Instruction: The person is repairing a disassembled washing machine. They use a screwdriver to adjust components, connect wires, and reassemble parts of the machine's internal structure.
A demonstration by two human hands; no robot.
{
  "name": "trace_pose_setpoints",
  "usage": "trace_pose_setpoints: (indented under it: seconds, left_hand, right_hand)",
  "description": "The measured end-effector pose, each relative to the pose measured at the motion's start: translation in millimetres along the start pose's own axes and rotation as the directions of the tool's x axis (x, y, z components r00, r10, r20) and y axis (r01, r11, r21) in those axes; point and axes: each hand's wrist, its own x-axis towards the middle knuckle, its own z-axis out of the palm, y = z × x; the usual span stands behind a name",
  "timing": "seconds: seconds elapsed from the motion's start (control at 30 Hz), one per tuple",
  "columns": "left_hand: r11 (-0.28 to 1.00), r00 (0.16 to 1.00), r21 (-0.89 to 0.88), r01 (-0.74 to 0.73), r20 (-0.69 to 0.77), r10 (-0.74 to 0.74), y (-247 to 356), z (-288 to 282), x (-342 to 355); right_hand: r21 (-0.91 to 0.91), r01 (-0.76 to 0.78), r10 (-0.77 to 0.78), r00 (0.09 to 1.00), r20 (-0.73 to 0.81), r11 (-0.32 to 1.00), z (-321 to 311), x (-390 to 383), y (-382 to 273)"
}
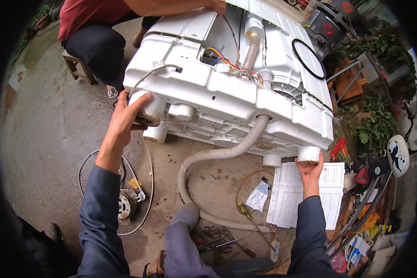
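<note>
A white washing machine (231,97) lies on its side, its underside and feet facing me and its opened back upward. My left hand (126,113) is closed round the white foot (155,107) at its near left corner. With its fingers under and behind it, my right hand (310,170) grips the right foot (309,153). Coloured wires (222,56) show in the opening. A ribbed grey drain hose (222,152) comes out of the base and curves down to the ground. Beside it lies a white panel (282,194), partly behind my right arm.
Across the machine, a person in a red top (90,16) sits on a wooden stool (78,65), one hand on the machine's far edge. A motor (126,206), power cord (149,185), screwdriver (244,211) and plastic bag (258,196) lie on the ground. Clutter and metal rods (363,204) line the right.
</note>
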Motion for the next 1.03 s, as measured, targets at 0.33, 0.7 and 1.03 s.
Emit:
trace_pose_setpoints:
  seconds: [0.33,0.7,1.03]
  left_hand:
    - [1.000,1.000,-0.021,-0.006,0.011,0.006,19,-13,2]
    - [1.000,0.999,-0.009,0.011,0.051,-0.011,27,-24,6]
    - [0.997,0.997,-0.004,-0.076,0.019,0.076,18,-26,6]
  right_hand:
    - [0.020,-0.014,0.015,0.999,-0.046,1.000,-3,-30,-2]
    - [0.031,0.024,-0.021,0.994,-0.108,0.999,17,-40,-6]
    - [0.000,0.030,-0.030,0.996,-0.087,1.000,11,-41,-8]
